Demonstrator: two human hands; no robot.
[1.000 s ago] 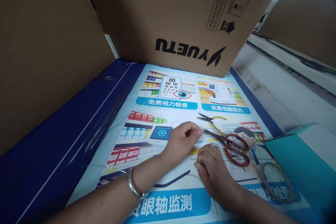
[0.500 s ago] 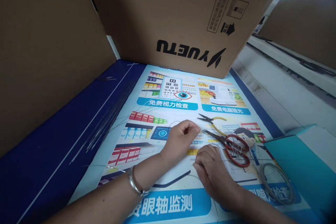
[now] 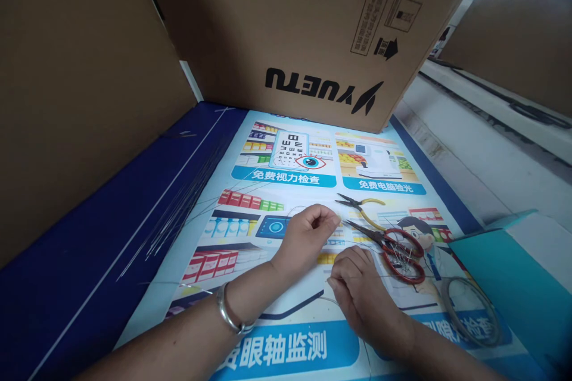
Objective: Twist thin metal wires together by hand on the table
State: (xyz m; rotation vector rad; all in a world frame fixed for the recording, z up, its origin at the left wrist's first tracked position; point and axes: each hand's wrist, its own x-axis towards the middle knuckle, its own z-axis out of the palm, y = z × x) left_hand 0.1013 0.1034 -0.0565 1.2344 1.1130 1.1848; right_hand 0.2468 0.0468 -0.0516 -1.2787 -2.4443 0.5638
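Note:
Over the printed poster sheet, my left hand (image 3: 311, 231) is closed in a pinch, thumb against fingertips. A thin wire (image 3: 292, 209) curves out behind that hand. Just below and to the right, my right hand (image 3: 361, 290) is closed too, its thumb pressed to the curled fingers, with thin wire showing beside it. The gap between the hands is small, and the pinched ends are too fine to see. Red-handled scissors (image 3: 404, 255) lie beyond my right hand, a cluster of short wire bits on their handles. Behind them rest yellow-handled pliers (image 3: 363, 205).
A coil of wire (image 3: 471, 312) lies at the right beside a teal box (image 3: 513, 280). Several long straight wires (image 3: 172, 220) are spread at the left. Large cardboard boxes (image 3: 313, 24) wall off the back and left (image 3: 80, 101).

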